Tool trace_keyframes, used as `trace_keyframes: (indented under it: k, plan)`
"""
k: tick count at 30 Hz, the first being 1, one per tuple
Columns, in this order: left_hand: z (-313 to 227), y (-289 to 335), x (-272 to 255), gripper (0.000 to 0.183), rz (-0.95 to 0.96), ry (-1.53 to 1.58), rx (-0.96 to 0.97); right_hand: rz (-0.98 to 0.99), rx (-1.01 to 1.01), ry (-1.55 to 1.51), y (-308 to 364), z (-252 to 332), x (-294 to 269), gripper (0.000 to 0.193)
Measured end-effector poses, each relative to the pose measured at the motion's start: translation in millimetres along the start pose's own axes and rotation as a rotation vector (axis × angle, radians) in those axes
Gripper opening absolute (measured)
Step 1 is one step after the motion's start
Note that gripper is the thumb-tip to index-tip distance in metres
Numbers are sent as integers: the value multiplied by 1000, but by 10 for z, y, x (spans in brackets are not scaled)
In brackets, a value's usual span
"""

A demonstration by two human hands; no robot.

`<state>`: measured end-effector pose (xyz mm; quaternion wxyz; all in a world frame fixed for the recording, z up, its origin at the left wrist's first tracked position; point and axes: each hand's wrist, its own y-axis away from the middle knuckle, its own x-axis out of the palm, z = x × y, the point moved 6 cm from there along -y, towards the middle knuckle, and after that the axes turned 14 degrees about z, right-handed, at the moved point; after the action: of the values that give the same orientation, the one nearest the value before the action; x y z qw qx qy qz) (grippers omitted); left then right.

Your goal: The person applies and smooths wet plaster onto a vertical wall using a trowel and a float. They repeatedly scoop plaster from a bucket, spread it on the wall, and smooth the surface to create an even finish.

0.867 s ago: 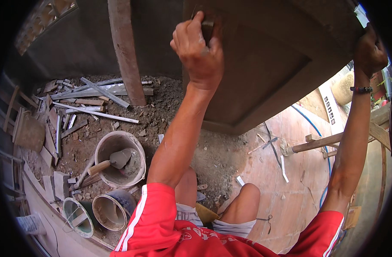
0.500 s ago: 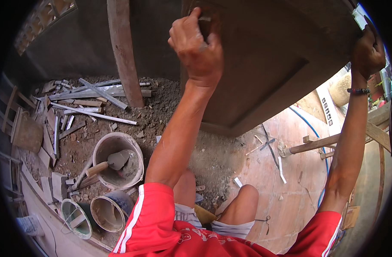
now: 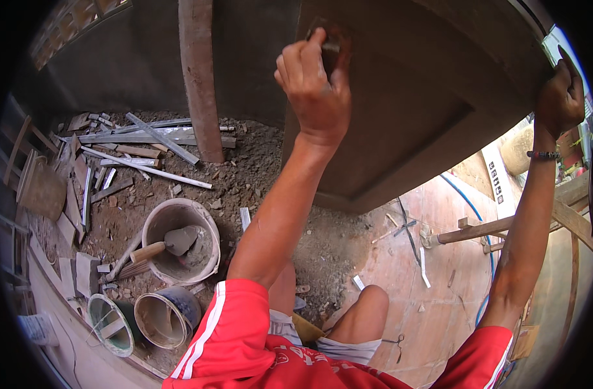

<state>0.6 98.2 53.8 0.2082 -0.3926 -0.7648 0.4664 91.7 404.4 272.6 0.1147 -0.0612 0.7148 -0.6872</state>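
A large grey-brown panel with a recessed rectangle [image 3: 406, 123] slants across the upper middle. My left hand [image 3: 317, 87] is raised to its upper left part, fingers closed round a small dark block-like thing [image 3: 331, 50] held at the surface. What kind of thing it is, I cannot make out. At the panel's far right edge, my right hand [image 3: 559, 100] is closed, with a dark pointed shape rising above it. Whether that hand grips the edge or a tool is hidden in shadow.
On the left stand a large bucket [image 3: 210, 227] with a trowel [image 3: 180, 241] in it, a blue bucket [image 3: 188, 308] and a green bucket [image 3: 131, 343]. Metal strips [image 3: 160, 139] and rubble lie behind, beside a wooden post [image 3: 200, 84]. A wooden bar [image 3: 471, 231] and blue hose [image 3: 468, 188] are on the right.
The whole view has shifted, so things sit slightly lower and most lie farther right. My left hand stays at nearly the same part of the panel; my right hand keeps its place at the edge.
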Motion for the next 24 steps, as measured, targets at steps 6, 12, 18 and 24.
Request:
trace_keyframes:
  k: [6,12,18,24]
  plan:
    - [36,72,-7,37,-22,45,-7,38,-109,3,-77,21,-46,21]
    - [-284,-264,74,37,-41,28,62,30,-81,25,-90,61,-79,22]
    - [-74,-218,-66,32,-93,13,60,52,-96,-38,28,43,68,22]
    - [-205,-162,31,30,7,19,71,39,-58,-48,13,103,47,22]
